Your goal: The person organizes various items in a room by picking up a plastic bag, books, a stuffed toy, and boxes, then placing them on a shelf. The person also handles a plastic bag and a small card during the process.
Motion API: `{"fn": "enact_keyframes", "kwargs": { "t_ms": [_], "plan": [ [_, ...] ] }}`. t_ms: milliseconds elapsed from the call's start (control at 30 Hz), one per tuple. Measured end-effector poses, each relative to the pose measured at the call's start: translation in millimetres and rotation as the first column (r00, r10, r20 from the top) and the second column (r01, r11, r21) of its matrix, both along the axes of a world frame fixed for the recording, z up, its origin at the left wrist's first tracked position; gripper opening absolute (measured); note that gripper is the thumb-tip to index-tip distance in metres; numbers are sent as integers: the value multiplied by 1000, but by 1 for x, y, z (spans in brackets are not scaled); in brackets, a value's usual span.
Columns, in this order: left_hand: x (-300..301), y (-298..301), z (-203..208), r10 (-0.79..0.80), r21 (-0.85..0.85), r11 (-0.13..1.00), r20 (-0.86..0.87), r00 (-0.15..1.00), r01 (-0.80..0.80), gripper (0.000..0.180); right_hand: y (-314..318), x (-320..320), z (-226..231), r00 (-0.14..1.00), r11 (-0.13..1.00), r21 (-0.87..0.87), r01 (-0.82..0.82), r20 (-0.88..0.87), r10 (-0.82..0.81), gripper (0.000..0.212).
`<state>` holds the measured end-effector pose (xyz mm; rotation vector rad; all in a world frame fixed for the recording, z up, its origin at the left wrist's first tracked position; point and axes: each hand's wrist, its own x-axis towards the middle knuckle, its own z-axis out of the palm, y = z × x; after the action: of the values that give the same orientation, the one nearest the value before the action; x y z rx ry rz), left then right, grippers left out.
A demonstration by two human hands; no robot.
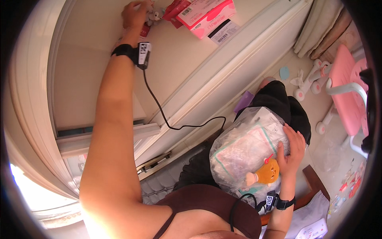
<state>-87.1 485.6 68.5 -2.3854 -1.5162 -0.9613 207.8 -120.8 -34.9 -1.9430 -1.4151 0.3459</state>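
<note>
My left hand (134, 16) reaches far out over the cream surface at the upper left. Its fingers are curled beside a small grey-and-white item (154, 16) that looks like plush; what they grip is hidden. Across my lap rests a clear plastic bag (234, 143) with white, green-edged contents. My right hand (292, 149) lies against the bag's right side, fingers stretched out and thumb apart. Next to that thumb, an orange plush toy (267, 172) with a small face and a red loop lies on the bag.
Beside my left hand are a pink box (207, 16) and a white card with a barcode (223, 32). A pink chair (344, 89) stands on the right. A black cable (161, 113) runs from my left wrist across the surface's edge. Curtains (324, 30) hang at upper right.
</note>
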Motion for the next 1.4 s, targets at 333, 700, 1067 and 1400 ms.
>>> {"fn": "enact_keyframes", "kwargs": {
  "t_ms": [333,700,1067,1400],
  "plan": [
    [-70,-7,-14,62,-191,966,-488,871,-175,97,1,0,0,1000,999,28,18,-10,-18,39],
    [30,-70,-21,-155,-141,986,-563,812,91,62,-7,-2,-3,999,995,82,50,-17,-49,35],
    [117,-304,15,-95,-299,160,944,316,941,44,-21,7,17,857,982,165,95,-516,4,44],
    [179,-509,-5,-368,-549,-431,831,417,716,68,-68,-36,82,540,876,353,327,-831,134,69]
  ]
}}
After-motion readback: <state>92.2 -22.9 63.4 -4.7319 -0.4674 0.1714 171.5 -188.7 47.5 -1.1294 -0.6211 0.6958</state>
